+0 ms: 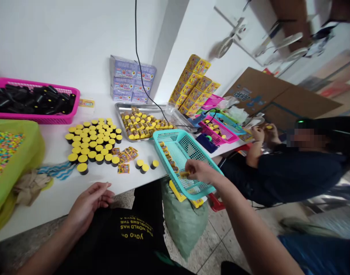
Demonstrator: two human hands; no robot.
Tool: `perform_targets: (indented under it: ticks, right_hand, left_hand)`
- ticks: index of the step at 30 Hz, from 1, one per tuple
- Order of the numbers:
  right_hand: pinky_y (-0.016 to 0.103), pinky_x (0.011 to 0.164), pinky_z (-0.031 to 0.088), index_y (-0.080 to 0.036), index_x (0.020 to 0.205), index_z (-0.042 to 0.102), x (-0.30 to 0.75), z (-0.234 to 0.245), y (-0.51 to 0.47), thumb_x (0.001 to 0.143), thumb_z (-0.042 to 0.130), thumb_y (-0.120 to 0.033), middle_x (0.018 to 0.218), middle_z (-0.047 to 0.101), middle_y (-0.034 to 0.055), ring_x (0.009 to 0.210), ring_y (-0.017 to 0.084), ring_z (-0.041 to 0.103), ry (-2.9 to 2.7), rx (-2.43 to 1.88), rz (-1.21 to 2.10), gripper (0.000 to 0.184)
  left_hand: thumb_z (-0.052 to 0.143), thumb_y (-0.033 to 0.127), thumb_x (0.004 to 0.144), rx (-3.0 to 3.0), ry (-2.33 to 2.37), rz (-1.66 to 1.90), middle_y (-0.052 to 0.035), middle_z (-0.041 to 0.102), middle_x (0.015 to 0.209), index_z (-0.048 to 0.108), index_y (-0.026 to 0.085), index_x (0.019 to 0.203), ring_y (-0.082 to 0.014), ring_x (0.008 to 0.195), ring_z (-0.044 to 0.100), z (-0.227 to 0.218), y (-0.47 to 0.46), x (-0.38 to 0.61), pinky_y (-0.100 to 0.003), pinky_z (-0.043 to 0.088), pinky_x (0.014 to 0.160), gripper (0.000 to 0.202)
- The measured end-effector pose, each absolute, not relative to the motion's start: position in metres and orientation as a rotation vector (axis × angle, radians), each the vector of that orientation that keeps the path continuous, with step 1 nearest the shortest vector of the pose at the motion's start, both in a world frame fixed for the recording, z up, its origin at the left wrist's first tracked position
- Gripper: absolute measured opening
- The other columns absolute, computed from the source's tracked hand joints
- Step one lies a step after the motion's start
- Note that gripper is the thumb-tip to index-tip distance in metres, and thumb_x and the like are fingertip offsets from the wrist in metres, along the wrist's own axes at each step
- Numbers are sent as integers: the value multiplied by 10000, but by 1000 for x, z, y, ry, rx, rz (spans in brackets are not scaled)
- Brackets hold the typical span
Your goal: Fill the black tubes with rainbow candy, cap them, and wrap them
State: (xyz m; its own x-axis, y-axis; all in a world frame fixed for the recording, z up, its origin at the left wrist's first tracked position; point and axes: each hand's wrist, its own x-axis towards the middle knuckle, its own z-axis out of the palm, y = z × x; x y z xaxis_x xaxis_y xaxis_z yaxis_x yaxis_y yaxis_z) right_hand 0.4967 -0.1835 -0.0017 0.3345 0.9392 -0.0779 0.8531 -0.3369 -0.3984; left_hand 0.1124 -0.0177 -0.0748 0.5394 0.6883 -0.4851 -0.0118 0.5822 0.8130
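My right hand is over a teal plastic basket, pinching a small yellow-capped tube between its fingers. More such tubes lie in a row inside the basket. My left hand rests near the white table's front edge, fingers loosely apart and nothing visible in them. Nearest to it are black containers with yellow lids, standing in a dense group. Small printed yellow packets lie beside them, and a metal tray holds a heap of yellow-capped tubes.
A pink basket of black containers and a green tray of colourful candies stand at the left. Boxes are stacked against the wall. A seated co-worker handles small items at the right. A green sack stands on the tiled floor.
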Motion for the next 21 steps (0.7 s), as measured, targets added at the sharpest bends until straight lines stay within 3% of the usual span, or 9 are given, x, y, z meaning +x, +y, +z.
perform_targets:
  ticks: [7,11,14,18,21]
  right_hand:
    - [266,482,432,-213,733,653,486,-33,-178,573,706,-77,628,660,-9,534,161,586,-1574,-2289,246,216]
    - [311,540,486,-214,744,644,462,-15,-186,717,711,-243,668,678,26,579,197,640,-1450,-2190,-18,78]
    - [319,552,503,-240,851,656,418,-7,-191,831,675,-399,767,700,45,625,207,671,-1330,-2047,-276,161]
    - [282,608,536,-262,893,637,345,-32,-175,902,620,-307,806,686,30,658,173,670,-1718,-1620,-178,49]
    - [236,556,520,-242,871,600,301,-71,-149,923,583,-222,753,637,11,612,140,640,-1904,-1390,43,59]
  left_hand:
    - [813,490,660,919,912,514,-77,718,805,673,126,949,-165,666,643,-73,-18,118,-244,462,570,485]
    - [792,455,681,1063,948,643,-44,688,720,672,145,813,-146,614,608,-72,-17,112,-241,435,561,358]
    - [789,433,671,1217,1002,804,8,586,540,597,173,631,-123,504,513,-77,-9,100,-242,389,527,326]
    - [768,384,715,1512,1193,1082,43,460,488,489,199,537,-113,496,410,-86,15,73,-241,327,542,379]
    - [731,324,773,1727,1429,1140,10,520,601,560,201,632,-155,621,494,-88,37,49,-245,355,629,253]
